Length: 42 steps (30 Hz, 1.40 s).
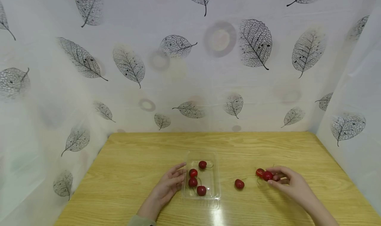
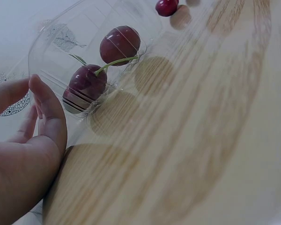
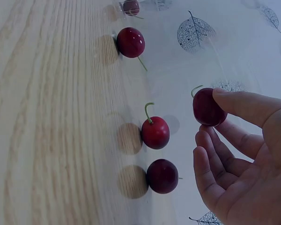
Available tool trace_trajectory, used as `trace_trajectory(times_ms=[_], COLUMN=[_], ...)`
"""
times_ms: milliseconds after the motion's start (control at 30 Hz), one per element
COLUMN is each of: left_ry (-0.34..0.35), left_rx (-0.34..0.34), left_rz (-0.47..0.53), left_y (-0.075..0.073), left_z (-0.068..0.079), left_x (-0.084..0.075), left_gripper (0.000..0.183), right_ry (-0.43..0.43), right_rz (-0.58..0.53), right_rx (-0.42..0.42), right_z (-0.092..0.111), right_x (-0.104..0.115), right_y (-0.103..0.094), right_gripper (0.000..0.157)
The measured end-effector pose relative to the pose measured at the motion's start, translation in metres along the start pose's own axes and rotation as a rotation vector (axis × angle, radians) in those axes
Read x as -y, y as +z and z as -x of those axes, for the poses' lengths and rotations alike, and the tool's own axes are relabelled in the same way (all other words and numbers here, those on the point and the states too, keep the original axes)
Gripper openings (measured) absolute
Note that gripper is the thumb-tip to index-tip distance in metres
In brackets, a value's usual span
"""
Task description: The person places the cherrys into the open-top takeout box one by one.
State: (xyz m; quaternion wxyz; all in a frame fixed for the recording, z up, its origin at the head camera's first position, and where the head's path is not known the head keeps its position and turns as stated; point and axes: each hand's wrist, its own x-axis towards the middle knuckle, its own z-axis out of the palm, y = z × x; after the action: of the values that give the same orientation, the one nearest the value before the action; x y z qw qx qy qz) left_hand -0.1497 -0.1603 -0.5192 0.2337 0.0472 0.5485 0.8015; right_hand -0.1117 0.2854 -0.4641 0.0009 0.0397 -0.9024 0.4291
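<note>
My right hand (image 1: 293,183) pinches a dark red cherry (image 3: 209,107) between thumb and fingertips, lifted off the table, with its short green stem showing. Near that hand lie a brighter red cherry (image 3: 155,132) and a darker cherry (image 3: 162,176), side by side on the table. A lone cherry (image 1: 239,184) lies between the right hand and a clear plastic box (image 1: 212,179). Several cherries sit inside the box, among them one at the back (image 1: 202,164) and one at the front (image 1: 201,190). My left hand (image 1: 166,188) rests against the box's left side, its fingers loosely bent at the wall.
The box and loose cherries stand on a light wood-grain table (image 1: 134,156). A pale sheet with a leaf print (image 1: 193,87) hangs behind the table's back edge and along both sides.
</note>
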Motion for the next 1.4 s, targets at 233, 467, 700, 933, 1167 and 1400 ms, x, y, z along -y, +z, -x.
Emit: trace_trajectory(times_ms=[233,467,700,933,1167,1400], left_ry=[-0.006,-0.003,-0.003,-0.004,-0.01,-0.006], left_rx=[-0.009,-0.011,-0.018,-0.019,-0.021,-0.018], left_rz=[0.002,0.005,0.004,-0.001,-0.008,-0.002], left_y=[0.001,0.001,0.001,0.001,0.0,0.0], left_z=[0.0,0.0,0.0,-0.001,0.0,0.0], left_x=[-0.001,-0.002,-0.001,0.0,0.0,0.0], left_gripper=[0.059,0.061,0.061,0.062,0.061,0.061], right_ry=[-0.024,-0.047,-0.028,-0.05,-0.065,-0.111], right_rz=[-0.003,-0.029,-0.08,-0.08,-0.09,-0.12], right_rx=[0.01,0.023,0.068,0.063,0.071,0.082], right_z=[-0.006,-0.01,-0.015,-0.02,-0.026,-0.034], right_x=[0.009,0.015,0.022,0.031,0.037,0.046], right_y=[0.003,0.006,0.008,0.014,0.021,0.027], right_gripper=[0.038,0.039,0.043,0.041,0.038,0.037])
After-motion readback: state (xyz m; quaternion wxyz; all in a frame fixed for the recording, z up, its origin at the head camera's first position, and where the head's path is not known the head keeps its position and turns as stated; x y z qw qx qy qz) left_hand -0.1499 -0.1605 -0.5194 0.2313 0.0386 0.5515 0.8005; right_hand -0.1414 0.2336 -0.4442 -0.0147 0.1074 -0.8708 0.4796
